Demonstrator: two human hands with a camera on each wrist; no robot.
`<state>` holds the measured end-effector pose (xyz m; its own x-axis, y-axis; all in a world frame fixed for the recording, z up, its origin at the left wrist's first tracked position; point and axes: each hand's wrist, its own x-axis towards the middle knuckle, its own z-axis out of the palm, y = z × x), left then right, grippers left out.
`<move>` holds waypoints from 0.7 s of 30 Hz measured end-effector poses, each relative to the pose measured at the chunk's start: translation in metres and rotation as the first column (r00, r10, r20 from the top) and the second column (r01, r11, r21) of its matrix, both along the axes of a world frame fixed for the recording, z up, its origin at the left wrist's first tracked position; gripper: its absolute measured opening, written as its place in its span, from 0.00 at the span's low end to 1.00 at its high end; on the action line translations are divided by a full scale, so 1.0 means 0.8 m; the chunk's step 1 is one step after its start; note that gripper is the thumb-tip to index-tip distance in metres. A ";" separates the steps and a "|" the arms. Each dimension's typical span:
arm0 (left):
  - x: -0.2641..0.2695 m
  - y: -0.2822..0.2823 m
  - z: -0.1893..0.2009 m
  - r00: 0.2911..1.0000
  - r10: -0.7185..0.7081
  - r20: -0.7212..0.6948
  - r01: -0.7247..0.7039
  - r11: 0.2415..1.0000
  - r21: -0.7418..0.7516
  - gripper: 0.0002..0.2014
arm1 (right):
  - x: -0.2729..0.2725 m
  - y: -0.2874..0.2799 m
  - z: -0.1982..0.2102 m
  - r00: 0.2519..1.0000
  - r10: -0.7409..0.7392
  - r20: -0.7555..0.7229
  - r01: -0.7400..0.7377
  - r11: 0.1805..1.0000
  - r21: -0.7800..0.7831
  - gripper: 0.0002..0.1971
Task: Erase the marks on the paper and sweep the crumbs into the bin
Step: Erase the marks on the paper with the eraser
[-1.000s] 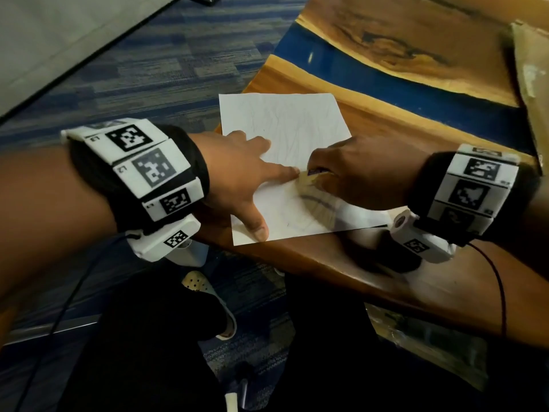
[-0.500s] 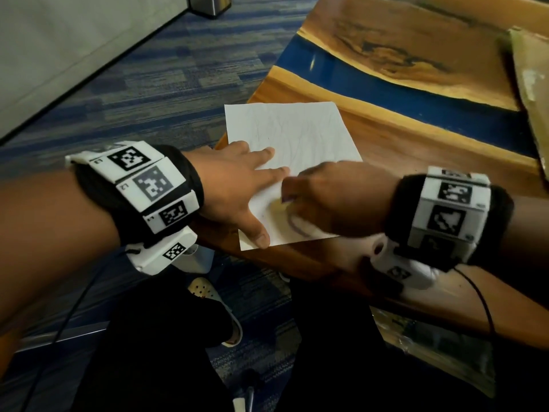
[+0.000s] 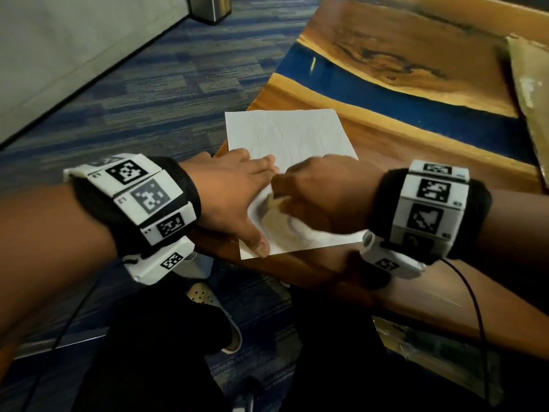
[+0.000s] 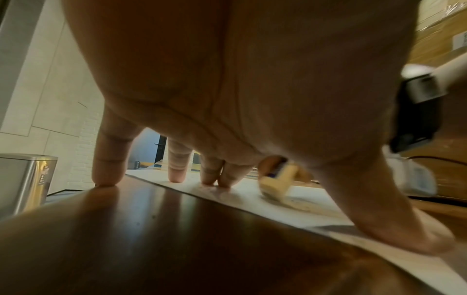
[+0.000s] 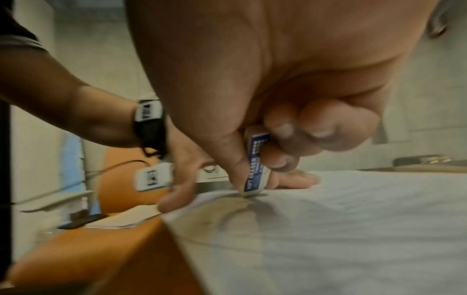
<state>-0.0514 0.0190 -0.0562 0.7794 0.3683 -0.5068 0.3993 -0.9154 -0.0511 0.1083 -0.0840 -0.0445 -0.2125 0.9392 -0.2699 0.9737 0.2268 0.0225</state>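
While the erasing is plainly under way, nothing has yet been swept. At the upper left of the head view a metal bin [image 3: 210, 7] stands on the blue patterned carpet, well apart from the worktop [image 3: 416, 150]. Left of centre, the left hand [image 3: 234, 197] lies spread and flat, its fingers straight: the left wrist view shows the little fingertip on bare wood, the other fingertips and the thumb pressing down on the paper [image 3: 285, 138]. That white, creased sheet lies in the middle of the frame at the near left corner of the wooden worktop, which has a blue band running across it. Just right of centre, the right hand [image 3: 320, 197] is curled around a pale eraser [image 5: 255, 169] in a blue printed sleeve, pinched between thumb and fingers, its lower end touching the paper close beside the left fingers. Under and just below the eraser, a dark curved pencil mark [image 3: 279, 227] and grey smudging show on the near part of the sheet, so marks remain to rub out. The upper part of the sheet looks nearly clean, with only faint lines. Crumbs cannot be made out clearly; a few specks near the eraser may be some. Sweeping them into the bin is all still to do.
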 end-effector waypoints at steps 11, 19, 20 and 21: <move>0.002 -0.002 0.003 1.000 0.010 -0.021 -0.010 1.000 0.012 0.69 | 0.002 -0.008 0.001 0.998 0.029 -0.047 -0.032 0.998 -0.059 0.16; 0.003 0.000 -0.001 0.999 0.013 -0.035 -0.012 1.000 0.019 0.69 | 0.013 -0.012 0.003 0.998 0.048 -0.043 -0.050 0.997 -0.057 0.16; 0.005 0.000 -0.001 0.999 0.014 -0.040 -0.013 1.000 0.017 0.69 | 0.019 -0.010 0.004 0.999 0.025 -0.038 -0.027 0.997 -0.069 0.16; 0.005 0.000 -0.001 0.999 0.013 -0.045 -0.012 1.000 0.018 0.69 | 0.033 -0.003 0.006 0.998 -0.058 -0.014 0.057 0.996 -0.068 0.17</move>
<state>-0.0472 0.0191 -0.0569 0.7514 0.3870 -0.5344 0.4076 -0.9092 -0.0852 0.1343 -0.0867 -0.0399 -0.1635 0.9296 -0.3304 0.9853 0.1709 -0.0066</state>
